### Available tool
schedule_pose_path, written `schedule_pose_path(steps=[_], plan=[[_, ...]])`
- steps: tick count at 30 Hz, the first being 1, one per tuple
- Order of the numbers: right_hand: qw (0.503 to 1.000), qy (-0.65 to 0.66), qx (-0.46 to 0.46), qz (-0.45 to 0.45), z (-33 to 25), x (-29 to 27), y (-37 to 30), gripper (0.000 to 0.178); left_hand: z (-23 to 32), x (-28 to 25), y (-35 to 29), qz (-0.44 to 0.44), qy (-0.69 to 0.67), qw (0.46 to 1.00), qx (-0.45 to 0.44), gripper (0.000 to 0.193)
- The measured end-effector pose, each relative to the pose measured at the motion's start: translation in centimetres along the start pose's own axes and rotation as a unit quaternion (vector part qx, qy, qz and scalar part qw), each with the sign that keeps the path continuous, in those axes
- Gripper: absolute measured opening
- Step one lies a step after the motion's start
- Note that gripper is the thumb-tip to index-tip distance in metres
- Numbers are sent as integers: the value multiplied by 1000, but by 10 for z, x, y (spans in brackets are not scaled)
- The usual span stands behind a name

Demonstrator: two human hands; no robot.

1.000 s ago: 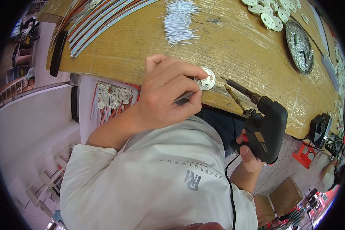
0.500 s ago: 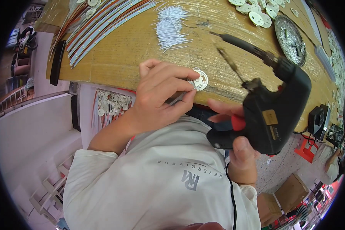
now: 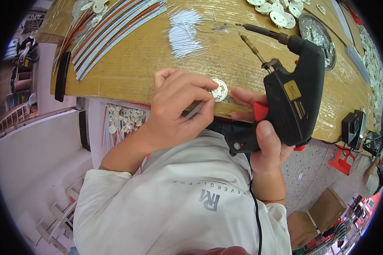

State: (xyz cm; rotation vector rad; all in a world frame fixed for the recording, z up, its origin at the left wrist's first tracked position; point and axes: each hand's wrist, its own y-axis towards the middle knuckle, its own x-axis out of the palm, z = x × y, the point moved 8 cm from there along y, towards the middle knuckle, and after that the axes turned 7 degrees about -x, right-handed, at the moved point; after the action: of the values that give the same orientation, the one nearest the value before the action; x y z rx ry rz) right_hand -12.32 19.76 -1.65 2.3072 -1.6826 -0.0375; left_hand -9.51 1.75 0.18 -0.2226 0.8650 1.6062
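Observation:
At the table's near edge, my left hand [image 3: 181,102] is closed on a round white plastic disc [image 3: 220,92]. Its index finger presses on the disc's top, while the thumb and middle finger pinch together beside it. Part of a narrow grey strip [image 3: 194,110] shows under these fingers; its far end is hidden. My right hand [image 3: 269,142] grips a black soldering gun [image 3: 293,100] with a red trigger, thumb wrapped round the handle. The iron's tip [image 3: 244,38] and a thin feed tube [image 3: 264,33] point up and left, above the table and apart from the disc.
A bundle of thin white wires [image 3: 185,34] lies beyond my left hand. LED strips [image 3: 115,38] spread across the back left, near a black bar [image 3: 63,76]. More white discs [image 3: 281,15] and a round metal dish [image 3: 304,29] sit back right. A black cable [image 3: 258,212] hangs over my shirt.
The soldering gun has shifted left and slightly away from me, with its body turned more upright. My left hand stays at the disc, almost unmoved.

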Motion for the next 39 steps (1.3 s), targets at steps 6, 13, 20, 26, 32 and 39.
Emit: schedule_pose_path(steps=[6, 13, 20, 26, 32, 39], plan=[[999, -24, 36, -13, 9, 1, 0, 47, 2, 3, 12, -4, 20, 1000, -22, 15], [996, 49, 71, 7, 13, 3, -1, 44, 0, 6, 22, -43, 26, 997, -59, 16], [990, 49, 103, 84, 8, -22, 5, 47, 5, 11, 32, -73, 59, 991, -91, 10], [993, 68, 77, 52, 12, -26, 1, 48, 5, 15, 36, -104, 84, 985, -110, 11], [993, 84, 72, 33, 15, -26, 0, 48, 7, 16, 39, -113, 103, 981, -116, 11], [992, 94, 79, 34, 16, -25, -3, 47, 10, 17, 39, -110, 116, 982, -104, 11]])
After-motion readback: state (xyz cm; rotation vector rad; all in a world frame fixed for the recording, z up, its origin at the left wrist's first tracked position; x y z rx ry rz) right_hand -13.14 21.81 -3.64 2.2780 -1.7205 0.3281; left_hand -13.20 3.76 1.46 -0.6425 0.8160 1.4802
